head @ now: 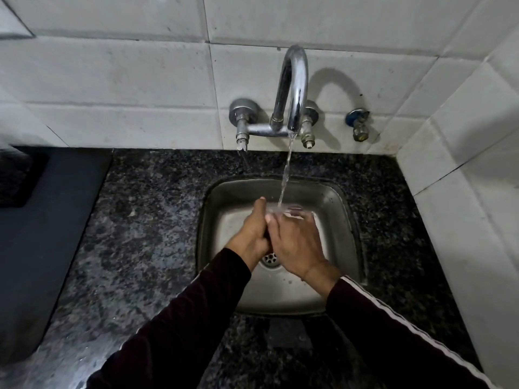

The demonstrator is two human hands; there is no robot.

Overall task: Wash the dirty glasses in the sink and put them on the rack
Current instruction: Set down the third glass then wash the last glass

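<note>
Dark mat (42, 220) lies on the left of the speckled granite counter (146, 220). Steel sink (345, 220) is set into the counter, with a chrome wall tap (292, 88) running water into it. Left hand (252, 234) and right hand (297, 245) meet over the drain (270, 258). Left fingers are curled, right fingers spread. A clear glass (286, 210) seems to be between them under the stream, blurred; can't confirm the grip.
</note>
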